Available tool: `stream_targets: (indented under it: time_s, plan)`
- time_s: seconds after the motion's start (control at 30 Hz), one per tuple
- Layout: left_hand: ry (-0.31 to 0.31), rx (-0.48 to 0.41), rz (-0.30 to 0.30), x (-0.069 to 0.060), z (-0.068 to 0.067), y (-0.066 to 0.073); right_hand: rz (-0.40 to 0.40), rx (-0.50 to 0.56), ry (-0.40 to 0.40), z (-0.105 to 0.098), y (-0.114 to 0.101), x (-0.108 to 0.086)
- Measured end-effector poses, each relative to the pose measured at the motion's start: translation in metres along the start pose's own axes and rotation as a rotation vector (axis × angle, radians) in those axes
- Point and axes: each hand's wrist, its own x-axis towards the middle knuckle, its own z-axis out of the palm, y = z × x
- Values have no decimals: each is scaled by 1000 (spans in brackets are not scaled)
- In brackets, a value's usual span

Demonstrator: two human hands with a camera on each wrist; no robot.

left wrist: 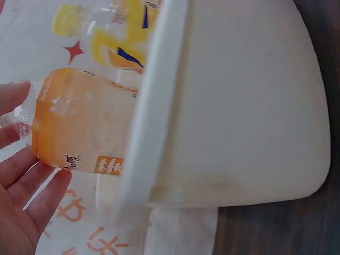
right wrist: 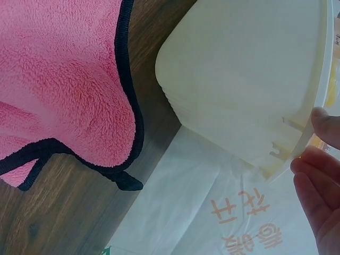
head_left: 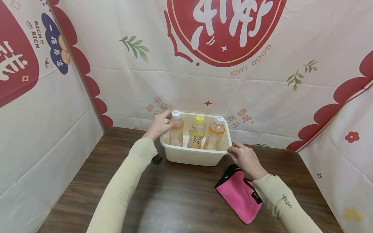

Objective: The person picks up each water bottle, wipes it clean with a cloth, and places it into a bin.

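A cream plastic bin (head_left: 193, 156) stands at the back of the table with three drink bottles upright inside. My left hand (head_left: 161, 125) has its thumb and fingers around the neck of the left white-capped bottle (head_left: 176, 135). Its orange-banded label (left wrist: 87, 119) shows in the left wrist view. A yellow-capped bottle (head_left: 197, 134) is in the middle, and another white-capped bottle (head_left: 215, 135) leans slightly at the right. My right hand (head_left: 244, 158) pinches the bin's right front rim between thumb and fingers, also seen in the right wrist view.
A pink cloth (head_left: 240, 195) with black edging lies on the brown wooden table (head_left: 175, 197), under the right forearm. Printed white curtains (head_left: 110, 87) hang behind the bin and along both sides. A small black object (head_left: 157, 159) is by the left wrist.
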Motion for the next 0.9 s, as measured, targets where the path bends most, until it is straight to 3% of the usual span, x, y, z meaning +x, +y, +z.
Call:
stream_targets:
  time_s: [0.27, 0.47, 0.9]
  plan:
    - [-28, 16, -24, 0, 12, -9, -4, 0, 2, 0, 0, 0]
    - [-22, 1, -60, 0, 13, -11, -13, 4, 7, -1, 0, 1]
    - [-32, -11, -68, -1, 19, -13, 0, 13, 19, 2, 0, -2]
